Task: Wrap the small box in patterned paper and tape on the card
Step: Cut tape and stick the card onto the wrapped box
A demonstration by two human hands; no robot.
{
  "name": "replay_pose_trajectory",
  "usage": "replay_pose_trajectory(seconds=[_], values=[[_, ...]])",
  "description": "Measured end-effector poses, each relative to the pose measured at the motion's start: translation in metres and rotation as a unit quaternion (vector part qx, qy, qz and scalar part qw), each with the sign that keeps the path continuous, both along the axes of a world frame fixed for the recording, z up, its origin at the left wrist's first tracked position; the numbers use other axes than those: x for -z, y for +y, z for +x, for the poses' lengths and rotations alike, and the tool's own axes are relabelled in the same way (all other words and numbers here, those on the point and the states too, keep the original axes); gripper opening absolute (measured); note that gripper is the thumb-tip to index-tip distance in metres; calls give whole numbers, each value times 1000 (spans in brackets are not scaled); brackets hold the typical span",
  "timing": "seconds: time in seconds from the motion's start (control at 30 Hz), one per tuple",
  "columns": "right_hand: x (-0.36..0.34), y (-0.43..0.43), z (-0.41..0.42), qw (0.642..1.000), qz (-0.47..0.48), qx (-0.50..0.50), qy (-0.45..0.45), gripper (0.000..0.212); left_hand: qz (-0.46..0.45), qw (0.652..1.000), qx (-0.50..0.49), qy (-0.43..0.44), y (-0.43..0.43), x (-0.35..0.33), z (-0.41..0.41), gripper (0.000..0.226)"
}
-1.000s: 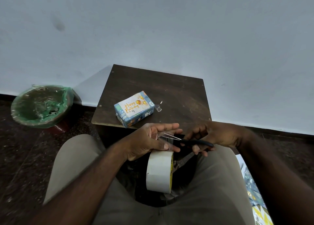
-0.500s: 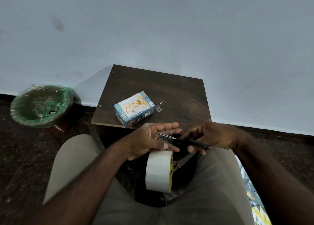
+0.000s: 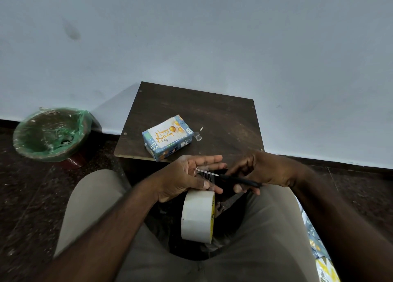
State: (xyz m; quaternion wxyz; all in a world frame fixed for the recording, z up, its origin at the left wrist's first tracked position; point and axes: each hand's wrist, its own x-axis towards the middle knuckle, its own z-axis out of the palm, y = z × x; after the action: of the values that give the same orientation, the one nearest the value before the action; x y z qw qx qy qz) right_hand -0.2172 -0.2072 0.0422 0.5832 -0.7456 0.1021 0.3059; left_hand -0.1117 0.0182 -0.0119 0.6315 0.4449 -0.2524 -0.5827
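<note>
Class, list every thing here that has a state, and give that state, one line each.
wrapped box, lying on the table, card on top.
tape roll, hanging, strip pulled out.
scissors, blades nearly closed on the strip.
left hand, pinching the strip.
right hand, gripping the scissors.
bin, open, green liner, scraps inside.

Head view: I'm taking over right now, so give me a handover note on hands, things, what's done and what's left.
Left hand pinches a clear tape strip from the roll, which hangs below it. Right hand holds scissors, blades at the strip.
Done: box wrapped, on the table, card on top.
Left, likely: cut the strip, tape the card down.
</note>
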Motion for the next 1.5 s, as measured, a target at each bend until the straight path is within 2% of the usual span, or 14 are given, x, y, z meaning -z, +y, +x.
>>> replay_pose_trajectory(seconds=[0.2,0.37,0.47,0.73,0.97,1.17,1.4,1.5], values=[[-4,-3,3,999,-14,-32,-15,27,6,1000,0,-16,-1,2,0,72],[-9,0,1,999,-14,-43,-9,39,26,999,-9,-29,-1,3,0,78],[-13,1,0,999,-9,-42,-15,39,33,998,-14,-49,-1,4,1,81],[-15,6,-5,999,-18,7,-40,38,34,997,-36,-53,-3,11,3,83],[-16,9,-1,992,-103,36,-60,32,44,998,-22,-38,-2,9,5,98],[-14,3,4,980,-144,102,-93,34,26,999,-30,-29,-2,9,6,111],[-4,-2,3,976,-163,103,-100,28,27,999,-36,-25,-2,8,6,110],[2,0,3,966,-189,123,-130,23,40,995,-84,-31,-4,10,5,104]])
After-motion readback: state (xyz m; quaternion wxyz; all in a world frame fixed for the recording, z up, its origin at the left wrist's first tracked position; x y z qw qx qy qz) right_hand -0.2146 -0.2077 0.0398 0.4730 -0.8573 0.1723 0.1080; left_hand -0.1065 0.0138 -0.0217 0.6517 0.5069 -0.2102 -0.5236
